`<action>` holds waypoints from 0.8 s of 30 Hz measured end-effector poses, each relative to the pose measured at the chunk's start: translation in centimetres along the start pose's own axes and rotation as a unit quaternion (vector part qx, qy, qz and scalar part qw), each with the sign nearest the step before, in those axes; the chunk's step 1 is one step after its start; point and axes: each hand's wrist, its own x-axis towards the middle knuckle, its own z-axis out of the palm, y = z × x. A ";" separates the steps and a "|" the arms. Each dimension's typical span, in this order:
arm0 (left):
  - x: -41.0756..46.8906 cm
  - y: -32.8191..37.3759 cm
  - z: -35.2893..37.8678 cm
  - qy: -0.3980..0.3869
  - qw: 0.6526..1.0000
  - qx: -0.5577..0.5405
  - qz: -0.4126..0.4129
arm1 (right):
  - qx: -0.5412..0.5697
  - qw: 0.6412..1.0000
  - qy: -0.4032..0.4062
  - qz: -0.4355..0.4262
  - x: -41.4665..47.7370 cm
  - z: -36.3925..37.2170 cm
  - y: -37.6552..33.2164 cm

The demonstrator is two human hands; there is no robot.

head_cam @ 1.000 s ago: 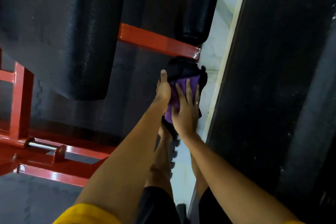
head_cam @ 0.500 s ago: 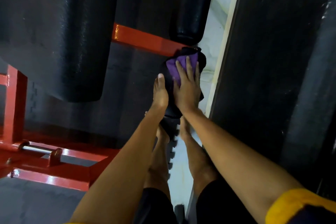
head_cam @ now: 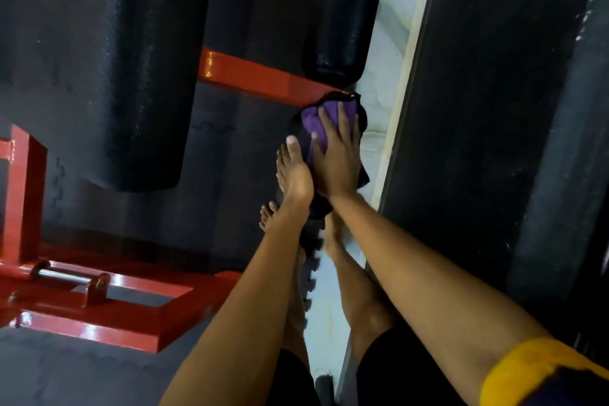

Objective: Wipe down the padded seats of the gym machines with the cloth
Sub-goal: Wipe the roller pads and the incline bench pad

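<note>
Cloth on roller pad, long axis pointing away | right grip flat, fingers spread | left grip cannot tell
</note>
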 end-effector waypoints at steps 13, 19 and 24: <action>2.1 1.2 -1.3 -0.070 0.997 0.014 -0.030 | 0.021 0.996 0.006 -0.084 -8.5 1.9 1.5; -0.2 -0.4 -0.5 -0.047 0.998 0.033 0.029 | 0.005 0.998 0.050 -0.046 -1.5 1.0 0.9; 0.0 2.2 -1.8 -0.064 0.998 -0.003 0.008 | 0.028 0.998 0.012 -0.058 -10.5 2.2 1.3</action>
